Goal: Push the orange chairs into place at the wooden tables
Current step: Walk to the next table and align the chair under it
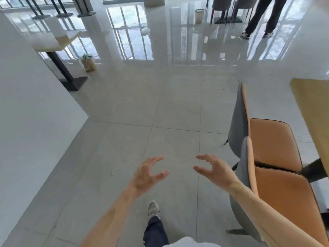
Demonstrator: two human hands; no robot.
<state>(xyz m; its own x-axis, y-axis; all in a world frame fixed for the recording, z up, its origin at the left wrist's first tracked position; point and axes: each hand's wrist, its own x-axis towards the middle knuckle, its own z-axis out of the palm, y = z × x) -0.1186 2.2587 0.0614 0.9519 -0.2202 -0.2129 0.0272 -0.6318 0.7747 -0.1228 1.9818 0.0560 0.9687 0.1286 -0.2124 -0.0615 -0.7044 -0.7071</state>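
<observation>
Hands are hanging open and empty, my left hand (148, 172) beside my right hand (216, 171); two orange chairs (274, 145) are standing just right of it.

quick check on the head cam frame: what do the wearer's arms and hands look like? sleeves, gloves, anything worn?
Both forearms are bare down to the bottom edge of the view, so no sleeves show. The left hand and right hand wear no gloves, and no rings, watch or wristband can be seen. Below them a white garment edge, a dark trouser leg and a light grey sneaker are visible.
</observation>
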